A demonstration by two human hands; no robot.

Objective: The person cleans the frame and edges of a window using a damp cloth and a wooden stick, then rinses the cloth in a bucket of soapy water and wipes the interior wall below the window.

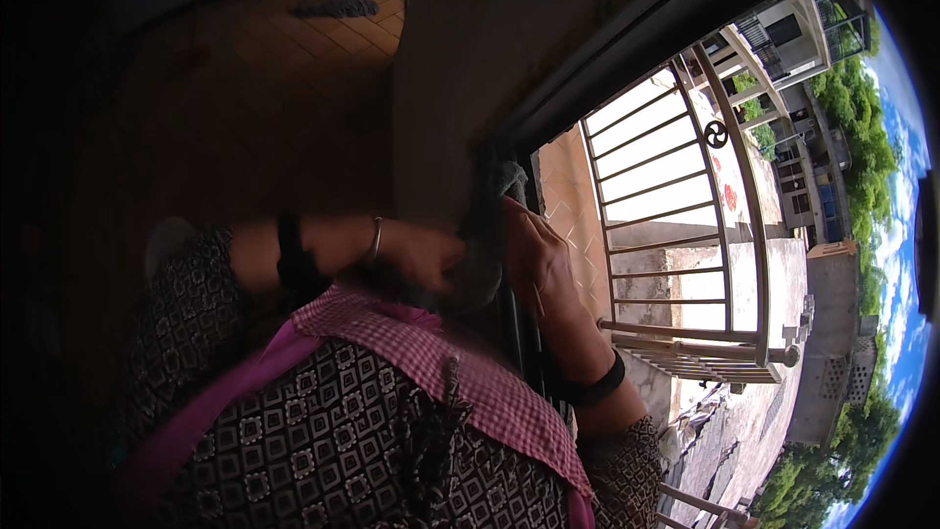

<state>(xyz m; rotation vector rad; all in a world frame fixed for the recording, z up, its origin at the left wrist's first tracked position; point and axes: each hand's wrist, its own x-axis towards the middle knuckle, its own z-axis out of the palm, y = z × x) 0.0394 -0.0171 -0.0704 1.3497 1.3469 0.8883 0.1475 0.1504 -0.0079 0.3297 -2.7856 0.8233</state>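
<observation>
A grey cloth (509, 178) shows at the fingertips of my right hand (542, 258), beside the dark door or window frame (565, 106). The fingers of that hand are curled against the cloth and the frame edge. My left hand (422, 256), with a bangle at its wrist, is in deep shade just to the left. Its fingers are bent close to a greyish, blurred part of the cloth, and whether they hold it cannot be made out. Both forearms wear black bands. A pink checked apron (470, 375) hangs over my patterned clothes below the hands.
A pale panel or wall (448, 88) stands before me. To the right, outside in bright sun, are a metal balcony railing (723, 228), tiled floor (569, 198) and buildings. A mop (338, 7) rests on the indoor tiled floor (294, 44) at the upper left.
</observation>
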